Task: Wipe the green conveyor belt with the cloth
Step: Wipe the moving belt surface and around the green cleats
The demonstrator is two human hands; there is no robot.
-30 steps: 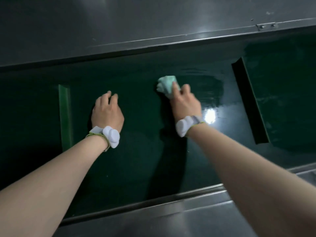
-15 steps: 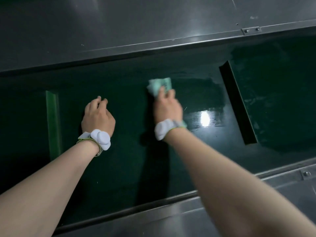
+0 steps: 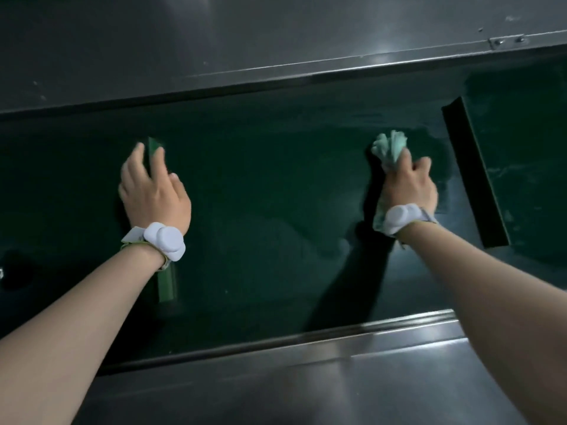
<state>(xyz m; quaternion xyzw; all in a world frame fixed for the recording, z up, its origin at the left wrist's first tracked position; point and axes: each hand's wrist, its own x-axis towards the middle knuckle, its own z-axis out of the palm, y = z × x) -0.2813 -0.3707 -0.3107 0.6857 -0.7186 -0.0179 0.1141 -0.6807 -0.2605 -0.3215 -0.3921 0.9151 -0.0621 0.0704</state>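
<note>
Dark green conveyor belt (image 3: 270,210) is bordered by steel rails (image 3: 276,348). On it, a bunched cloth (image 3: 391,147) is gripped by the right hand (image 3: 409,187); the left hand (image 3: 153,191) is laid, fingers relaxed, over a green cleat (image 3: 167,285).

Bunched pale-green cloth (image 3: 391,148), dark green belt (image 3: 270,191)

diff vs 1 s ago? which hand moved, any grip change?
The left hand, earlier on bare belt right of the left cleat, now rests over it. The right hand ended nearer the right cleat. Unchanged: it grips the cloth on the green belt.
</note>
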